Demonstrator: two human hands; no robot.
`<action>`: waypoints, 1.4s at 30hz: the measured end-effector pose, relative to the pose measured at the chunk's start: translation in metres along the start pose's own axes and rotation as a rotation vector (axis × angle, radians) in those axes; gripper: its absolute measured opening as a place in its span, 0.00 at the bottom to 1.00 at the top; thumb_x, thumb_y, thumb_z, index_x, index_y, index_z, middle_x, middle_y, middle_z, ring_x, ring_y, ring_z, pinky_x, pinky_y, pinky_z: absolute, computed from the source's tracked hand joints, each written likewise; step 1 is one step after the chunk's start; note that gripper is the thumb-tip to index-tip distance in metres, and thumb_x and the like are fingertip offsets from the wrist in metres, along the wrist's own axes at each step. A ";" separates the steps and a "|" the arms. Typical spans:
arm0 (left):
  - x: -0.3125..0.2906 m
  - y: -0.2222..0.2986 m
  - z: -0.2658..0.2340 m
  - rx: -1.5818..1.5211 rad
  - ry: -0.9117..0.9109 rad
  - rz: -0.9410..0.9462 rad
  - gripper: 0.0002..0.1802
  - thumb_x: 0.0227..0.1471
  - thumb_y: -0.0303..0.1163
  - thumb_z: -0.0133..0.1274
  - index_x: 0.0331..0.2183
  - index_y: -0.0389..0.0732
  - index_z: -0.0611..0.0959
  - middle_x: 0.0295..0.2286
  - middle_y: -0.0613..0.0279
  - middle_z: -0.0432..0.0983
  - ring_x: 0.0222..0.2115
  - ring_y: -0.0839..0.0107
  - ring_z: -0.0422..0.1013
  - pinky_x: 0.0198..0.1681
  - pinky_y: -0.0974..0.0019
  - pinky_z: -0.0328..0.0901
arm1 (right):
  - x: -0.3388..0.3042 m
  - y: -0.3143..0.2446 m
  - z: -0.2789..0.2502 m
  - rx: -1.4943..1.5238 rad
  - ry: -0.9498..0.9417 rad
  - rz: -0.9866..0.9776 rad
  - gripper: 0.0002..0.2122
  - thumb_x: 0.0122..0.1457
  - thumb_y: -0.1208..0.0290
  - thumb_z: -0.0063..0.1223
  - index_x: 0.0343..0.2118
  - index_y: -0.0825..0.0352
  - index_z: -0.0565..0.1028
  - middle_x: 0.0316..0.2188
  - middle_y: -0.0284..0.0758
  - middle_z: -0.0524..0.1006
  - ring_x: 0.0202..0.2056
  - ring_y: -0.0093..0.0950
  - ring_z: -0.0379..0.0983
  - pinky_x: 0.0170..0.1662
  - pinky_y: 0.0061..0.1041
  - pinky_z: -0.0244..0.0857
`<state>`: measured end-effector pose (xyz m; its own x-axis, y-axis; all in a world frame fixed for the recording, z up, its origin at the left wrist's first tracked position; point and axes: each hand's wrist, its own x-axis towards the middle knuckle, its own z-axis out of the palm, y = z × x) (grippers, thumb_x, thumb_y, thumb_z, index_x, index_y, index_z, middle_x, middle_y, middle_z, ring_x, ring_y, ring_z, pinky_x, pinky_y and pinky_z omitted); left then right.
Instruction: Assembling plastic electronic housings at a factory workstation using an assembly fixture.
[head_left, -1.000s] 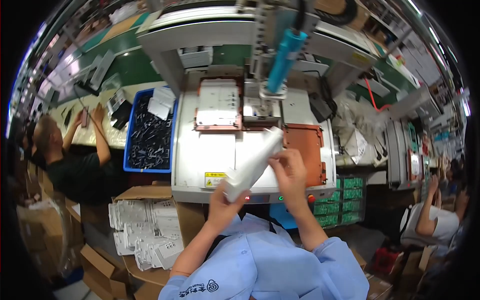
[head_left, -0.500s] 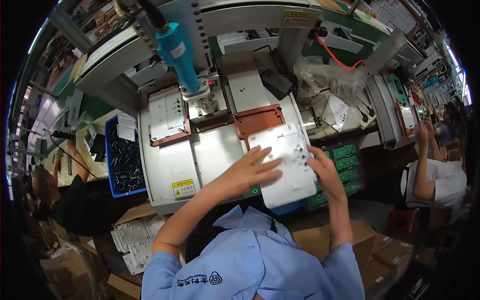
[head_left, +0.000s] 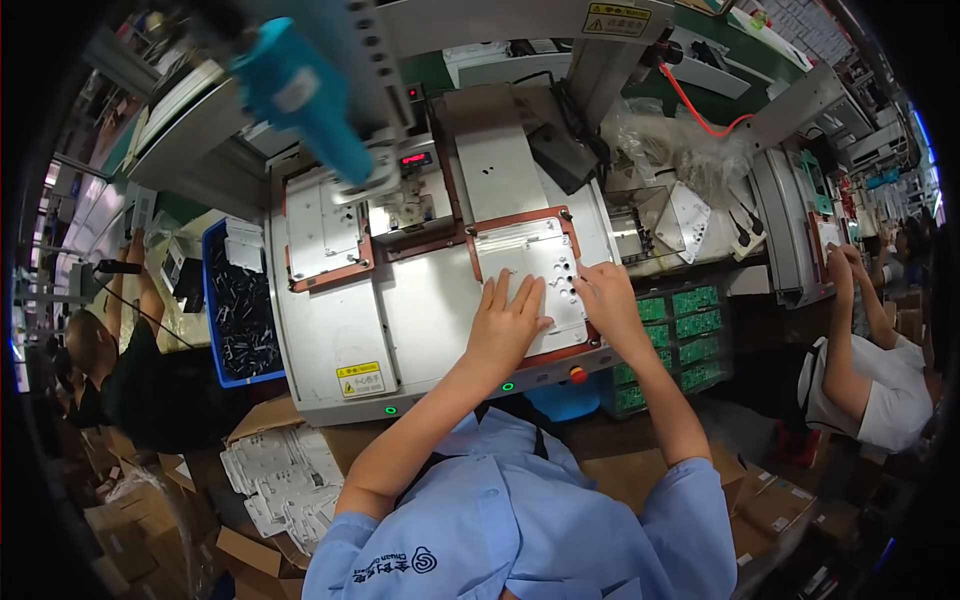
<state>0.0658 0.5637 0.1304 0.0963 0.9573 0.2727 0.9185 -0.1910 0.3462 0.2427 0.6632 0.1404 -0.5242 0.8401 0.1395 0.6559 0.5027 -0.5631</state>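
Observation:
A white plastic panel (head_left: 545, 300) with holes along its right side lies in the red-brown fixture frame (head_left: 590, 349) on the right half of the machine. My left hand (head_left: 508, 320) rests flat on the panel's lower left part, fingers spread. At the panel's right edge, my right hand (head_left: 612, 305) has its fingers bent together, gripping or pressing the edge beside the holes. In the left fixture lies a second white panel (head_left: 325, 225). Above and beside it hangs a teal screwdriver unit (head_left: 300, 95), smeared by motion.
A blue bin (head_left: 215, 325) of small black parts stands left of the machine. Green circuit boards (head_left: 695, 325) lie in trays at the right. White panels (head_left: 280, 480) fill a carton at lower left. A red button (head_left: 578, 375) sits on the machine's front. People work on both sides.
The white panel has gone from my hands over the machine's front edge into the right fixture. Both hands moved forward with it. The teal unit has shifted left.

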 end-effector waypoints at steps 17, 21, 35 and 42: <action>0.009 0.015 -0.005 0.194 -0.187 -0.062 0.38 0.43 0.46 0.61 0.52 0.34 0.71 0.49 0.51 0.71 0.51 0.43 0.64 0.54 0.48 0.59 | 0.122 0.054 0.013 0.756 -0.404 -0.092 0.07 0.53 0.69 0.58 0.34 0.64 0.77 0.49 0.33 0.68 0.53 0.26 0.63 0.58 0.27 0.53; 0.010 0.014 -0.002 0.188 -0.177 -0.060 0.38 0.44 0.46 0.60 0.53 0.34 0.70 0.49 0.52 0.71 0.51 0.43 0.63 0.53 0.47 0.60 | 0.093 0.044 0.011 0.723 -0.107 -0.024 0.09 0.55 0.70 0.57 0.38 0.65 0.75 0.48 0.33 0.68 0.51 0.25 0.64 0.55 0.25 0.56; 0.001 0.015 -0.002 0.095 -0.131 -0.075 0.37 0.44 0.43 0.61 0.52 0.32 0.70 0.51 0.49 0.69 0.53 0.42 0.62 0.56 0.46 0.57 | -0.108 -0.022 0.047 0.585 0.409 0.327 0.08 0.58 0.80 0.52 0.40 0.66 0.79 0.49 0.37 0.69 0.51 0.31 0.66 0.54 0.27 0.60; -0.018 -0.004 -0.016 -0.143 -0.004 0.053 0.25 0.52 0.34 0.55 0.51 0.38 0.72 0.51 0.53 0.69 0.53 0.47 0.63 0.58 0.50 0.56 | -0.105 -0.029 0.035 0.610 0.337 0.256 0.08 0.60 0.77 0.51 0.41 0.67 0.77 0.50 0.37 0.68 0.53 0.31 0.64 0.55 0.28 0.58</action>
<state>0.0541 0.5439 0.1387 0.1449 0.9460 0.2902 0.8480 -0.2698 0.4561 0.2597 0.5535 0.1129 -0.1357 0.9822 0.1299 0.2657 0.1624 -0.9503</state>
